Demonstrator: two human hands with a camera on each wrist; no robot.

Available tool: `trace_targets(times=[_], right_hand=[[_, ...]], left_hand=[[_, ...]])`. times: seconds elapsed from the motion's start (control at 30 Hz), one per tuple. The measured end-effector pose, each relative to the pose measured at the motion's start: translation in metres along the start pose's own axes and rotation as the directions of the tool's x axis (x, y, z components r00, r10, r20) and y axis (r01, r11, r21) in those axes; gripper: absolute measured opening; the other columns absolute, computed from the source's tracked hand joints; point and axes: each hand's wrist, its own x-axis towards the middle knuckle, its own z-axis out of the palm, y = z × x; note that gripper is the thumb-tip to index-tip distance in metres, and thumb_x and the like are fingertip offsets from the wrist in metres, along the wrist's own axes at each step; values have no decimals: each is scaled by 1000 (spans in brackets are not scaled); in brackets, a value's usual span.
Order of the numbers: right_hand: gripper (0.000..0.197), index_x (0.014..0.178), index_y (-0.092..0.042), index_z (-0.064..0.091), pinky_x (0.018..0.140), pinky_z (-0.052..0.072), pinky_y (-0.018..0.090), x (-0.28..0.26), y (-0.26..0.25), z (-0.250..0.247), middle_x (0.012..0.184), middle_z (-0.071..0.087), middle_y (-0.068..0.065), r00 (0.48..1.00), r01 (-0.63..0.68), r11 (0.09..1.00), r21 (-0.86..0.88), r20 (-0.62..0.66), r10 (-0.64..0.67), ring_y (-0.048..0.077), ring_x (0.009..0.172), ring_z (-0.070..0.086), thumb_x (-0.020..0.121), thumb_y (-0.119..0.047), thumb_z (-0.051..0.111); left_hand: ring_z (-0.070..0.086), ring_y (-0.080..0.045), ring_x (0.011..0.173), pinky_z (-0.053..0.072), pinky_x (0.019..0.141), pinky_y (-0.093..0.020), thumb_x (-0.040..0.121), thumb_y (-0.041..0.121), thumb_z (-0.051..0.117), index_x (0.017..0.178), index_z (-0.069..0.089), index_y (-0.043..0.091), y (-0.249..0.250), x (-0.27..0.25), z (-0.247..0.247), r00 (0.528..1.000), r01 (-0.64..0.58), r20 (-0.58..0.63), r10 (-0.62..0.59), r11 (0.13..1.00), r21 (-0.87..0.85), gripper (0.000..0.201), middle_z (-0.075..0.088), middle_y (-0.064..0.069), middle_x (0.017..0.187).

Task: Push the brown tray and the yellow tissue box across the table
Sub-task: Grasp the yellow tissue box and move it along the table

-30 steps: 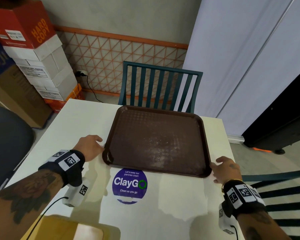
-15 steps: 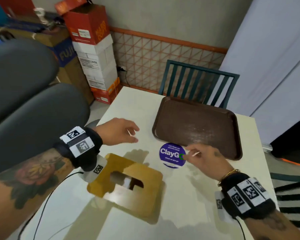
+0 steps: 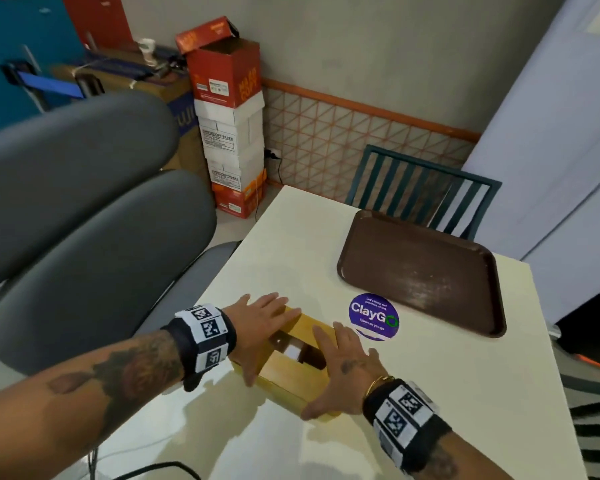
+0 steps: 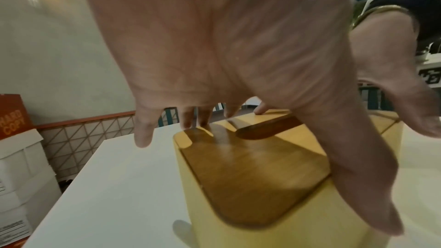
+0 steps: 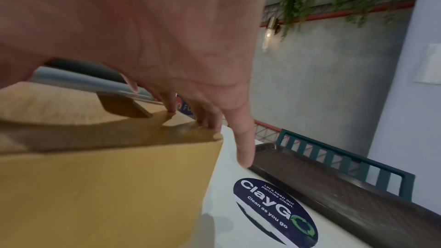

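Note:
The yellow tissue box (image 3: 289, 374) with a wooden slotted lid (image 4: 250, 167) stands near the front left of the white table (image 3: 430, 393). My left hand (image 3: 260, 322) lies flat on the box's left part, fingers straight over the lid, thumb down the near side (image 4: 358, 176). Across its right part rests my right hand (image 3: 340, 367) with straight fingers and the thumb at the near corner; in the right wrist view the little finger (image 5: 243, 144) points past the box's yellow side (image 5: 107, 186). The brown tray (image 3: 423, 271) lies empty at the far right, apart from both hands.
A round purple ClayGo sticker (image 3: 373, 316) sits on the table between box and tray. A teal slatted chair (image 3: 423, 188) stands behind the far edge. A grey office chair (image 3: 84, 220) crowds the left side, with stacked paper boxes (image 3: 229, 133) by the wall.
Both hands left the tray's near corners, drew back towards me and came down onto the tissue box. The head view swung left. The tray stays at the far side.

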Motion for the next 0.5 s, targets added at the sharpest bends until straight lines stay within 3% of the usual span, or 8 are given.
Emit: trace_targets(times=[0.07,0.2,0.3,0.5], right_hand=[[133,146,-40,-19,115,14,62,5,1,3,162,-12,8,1000,6,1000,-25,10,-6,33,149,-5,56,-66,76],[131,144,-45,-15,110,33,55,15,3,0,157,8,12,998,65,996,-63,-24,-66,36,143,13,52,-62,78],[131,145,-45,-13,110,34,53,23,7,-14,157,8,11,993,108,992,-61,-30,-110,36,144,11,52,-60,79],[131,146,-43,-12,108,38,53,55,3,-61,156,9,8,985,145,987,-70,-85,-150,34,143,13,53,-59,78]], left_hand=[[0,-31,151,20,117,-61,52,49,88,152,-10,33,3,1,-1,1000,8,-8,-8,1000,2,141,1,-6,163],[27,-29,135,45,102,-48,48,48,87,151,-2,36,5,3,-6,999,1,-54,3,998,61,136,26,-9,149],[29,-28,130,50,95,-43,47,49,85,151,-1,35,-2,6,-10,997,27,-76,-25,999,34,136,29,-9,144],[29,-26,131,52,94,-38,46,50,84,151,4,34,-42,25,-37,988,50,-144,-48,999,12,133,30,-6,143]])
